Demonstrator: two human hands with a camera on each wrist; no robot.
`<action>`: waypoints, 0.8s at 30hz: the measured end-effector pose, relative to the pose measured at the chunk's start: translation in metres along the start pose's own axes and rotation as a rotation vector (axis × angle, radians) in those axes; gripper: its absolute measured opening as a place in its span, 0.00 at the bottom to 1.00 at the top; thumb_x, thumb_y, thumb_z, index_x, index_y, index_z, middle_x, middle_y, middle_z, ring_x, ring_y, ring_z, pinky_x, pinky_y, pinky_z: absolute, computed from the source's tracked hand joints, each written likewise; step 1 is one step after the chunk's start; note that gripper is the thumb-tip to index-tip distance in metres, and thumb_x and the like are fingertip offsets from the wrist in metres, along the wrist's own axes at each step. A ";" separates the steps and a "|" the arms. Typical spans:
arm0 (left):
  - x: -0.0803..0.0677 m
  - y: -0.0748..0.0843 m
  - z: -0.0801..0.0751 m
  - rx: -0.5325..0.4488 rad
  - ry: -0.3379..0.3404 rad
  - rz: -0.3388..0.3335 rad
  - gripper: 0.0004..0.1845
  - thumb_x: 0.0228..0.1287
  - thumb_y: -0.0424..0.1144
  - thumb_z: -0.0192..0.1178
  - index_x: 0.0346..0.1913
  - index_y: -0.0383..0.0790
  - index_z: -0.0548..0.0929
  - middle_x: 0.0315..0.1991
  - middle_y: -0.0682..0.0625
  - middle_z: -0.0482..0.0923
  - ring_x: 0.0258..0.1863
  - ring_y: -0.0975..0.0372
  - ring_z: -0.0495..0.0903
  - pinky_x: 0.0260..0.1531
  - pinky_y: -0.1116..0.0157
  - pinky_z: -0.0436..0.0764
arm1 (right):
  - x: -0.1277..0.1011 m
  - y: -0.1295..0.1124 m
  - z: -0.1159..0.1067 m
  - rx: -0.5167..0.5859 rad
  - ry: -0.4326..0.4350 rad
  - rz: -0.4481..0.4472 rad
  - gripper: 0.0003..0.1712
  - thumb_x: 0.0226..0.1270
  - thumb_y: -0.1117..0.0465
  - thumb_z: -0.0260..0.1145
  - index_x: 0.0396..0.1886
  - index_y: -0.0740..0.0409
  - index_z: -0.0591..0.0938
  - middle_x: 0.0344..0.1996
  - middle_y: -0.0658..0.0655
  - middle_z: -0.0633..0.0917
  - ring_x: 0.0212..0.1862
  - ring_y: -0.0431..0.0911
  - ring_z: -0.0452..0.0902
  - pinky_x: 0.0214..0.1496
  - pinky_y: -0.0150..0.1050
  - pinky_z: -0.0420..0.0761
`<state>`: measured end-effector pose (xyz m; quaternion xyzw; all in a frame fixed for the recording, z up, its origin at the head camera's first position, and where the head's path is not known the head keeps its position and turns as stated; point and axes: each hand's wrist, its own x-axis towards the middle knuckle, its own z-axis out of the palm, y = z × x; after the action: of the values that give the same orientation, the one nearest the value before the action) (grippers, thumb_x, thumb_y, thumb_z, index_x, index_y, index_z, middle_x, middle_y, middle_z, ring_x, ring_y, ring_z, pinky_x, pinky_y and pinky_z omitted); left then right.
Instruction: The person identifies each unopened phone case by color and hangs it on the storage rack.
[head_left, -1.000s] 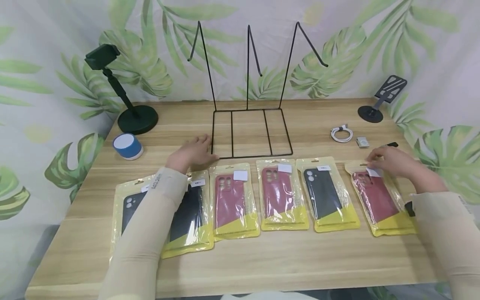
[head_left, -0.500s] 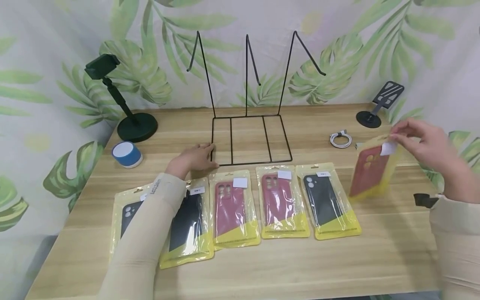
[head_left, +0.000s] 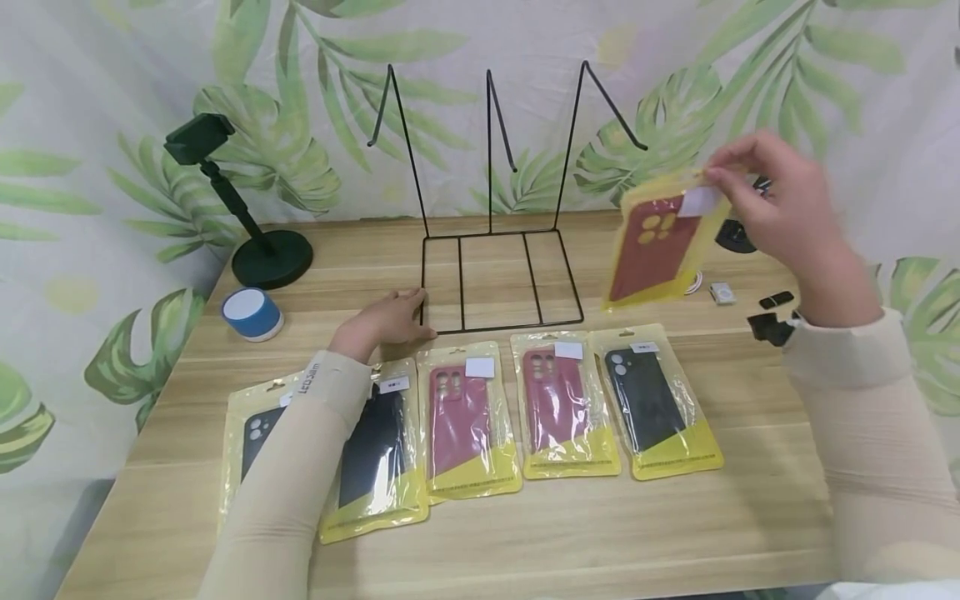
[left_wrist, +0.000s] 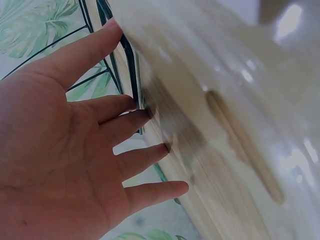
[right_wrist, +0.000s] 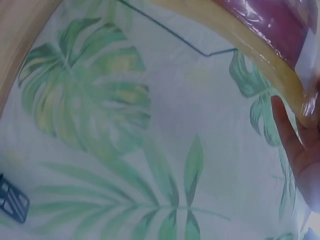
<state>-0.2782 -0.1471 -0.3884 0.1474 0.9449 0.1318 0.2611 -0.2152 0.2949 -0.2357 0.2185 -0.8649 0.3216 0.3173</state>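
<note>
My right hand [head_left: 780, 208] pinched one red phone case in its yellow pouch [head_left: 663, 242] aloft near the black wire rack [head_left: 498, 242], which held nothing; five pouches [head_left: 472, 417] lay unhung, my flat left hand [head_left: 382, 317] steadying the rack.

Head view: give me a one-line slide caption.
Right hand lifts a bagged red phone case beside the wire rack; left hand rests flat at the rack's base.
</note>
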 end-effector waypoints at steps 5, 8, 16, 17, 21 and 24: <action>0.000 -0.002 -0.001 0.003 0.005 0.001 0.45 0.72 0.53 0.57 0.80 0.37 0.46 0.80 0.37 0.43 0.78 0.37 0.39 0.73 0.36 0.49 | 0.024 -0.005 0.022 0.076 0.018 -0.011 0.10 0.70 0.69 0.63 0.40 0.76 0.78 0.35 0.21 0.76 0.40 0.19 0.76 0.48 0.21 0.75; 0.001 -0.003 -0.002 -0.002 0.005 -0.004 0.45 0.71 0.53 0.57 0.80 0.38 0.46 0.80 0.38 0.43 0.78 0.37 0.39 0.73 0.36 0.49 | 0.033 -0.005 0.032 0.096 0.012 0.019 0.10 0.72 0.67 0.62 0.41 0.74 0.78 0.34 0.23 0.77 0.40 0.20 0.77 0.48 0.22 0.74; 0.000 -0.004 -0.001 -0.020 0.008 0.003 0.45 0.71 0.52 0.58 0.80 0.38 0.47 0.81 0.40 0.41 0.78 0.37 0.38 0.73 0.36 0.47 | 0.049 0.001 0.051 0.058 -0.006 0.172 0.10 0.73 0.58 0.62 0.43 0.62 0.81 0.33 0.26 0.79 0.36 0.23 0.74 0.43 0.24 0.70; 0.000 -0.004 -0.001 -0.021 0.007 0.001 0.45 0.71 0.52 0.58 0.80 0.38 0.47 0.81 0.40 0.41 0.78 0.37 0.39 0.73 0.36 0.47 | 0.053 0.003 0.053 0.050 -0.015 0.197 0.10 0.74 0.57 0.62 0.43 0.59 0.81 0.33 0.27 0.80 0.36 0.24 0.74 0.43 0.24 0.69; -0.001 -0.002 -0.001 -0.018 0.001 -0.003 0.45 0.70 0.52 0.58 0.80 0.38 0.47 0.81 0.41 0.41 0.78 0.37 0.38 0.73 0.36 0.47 | 0.068 0.012 0.064 -0.008 -0.054 0.295 0.11 0.75 0.50 0.60 0.45 0.52 0.80 0.40 0.43 0.87 0.37 0.27 0.73 0.45 0.28 0.69; -0.001 0.000 -0.001 -0.020 0.001 0.000 0.45 0.70 0.52 0.59 0.79 0.38 0.48 0.81 0.41 0.41 0.78 0.37 0.39 0.74 0.37 0.47 | 0.081 0.017 0.070 -0.065 -0.075 0.349 0.16 0.76 0.48 0.57 0.49 0.52 0.80 0.51 0.53 0.87 0.45 0.37 0.79 0.53 0.33 0.74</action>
<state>-0.2781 -0.1475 -0.3870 0.1446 0.9437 0.1412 0.2619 -0.3112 0.2440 -0.2285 0.0665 -0.9109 0.3353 0.2309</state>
